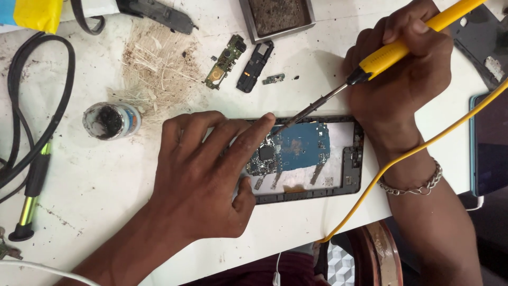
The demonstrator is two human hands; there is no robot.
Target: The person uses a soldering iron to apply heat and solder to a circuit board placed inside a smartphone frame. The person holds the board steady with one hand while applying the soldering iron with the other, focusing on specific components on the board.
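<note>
Item: opened phone frame [353, 159], black, centre of white worktable [106, 185], blue circuit board [301, 145] inside.
L hand [203, 180]: flat, fingers spread, pressing on frame's left end; forefinger on board edge, holds nothing.
R hand [397, 79]: fist closed round yellow soldering iron [391, 53]; tip on board top edge, just beside L forefinger.
Nearby: flux jar [111, 121] left; small loose boards [226, 61] above.

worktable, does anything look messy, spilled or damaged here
Yes. The white table has a scorched brown patch with pale fibres stuck in it, above the small open jar, and dark crumbs scattered about. Loose small circuit boards lie beside it.
</note>
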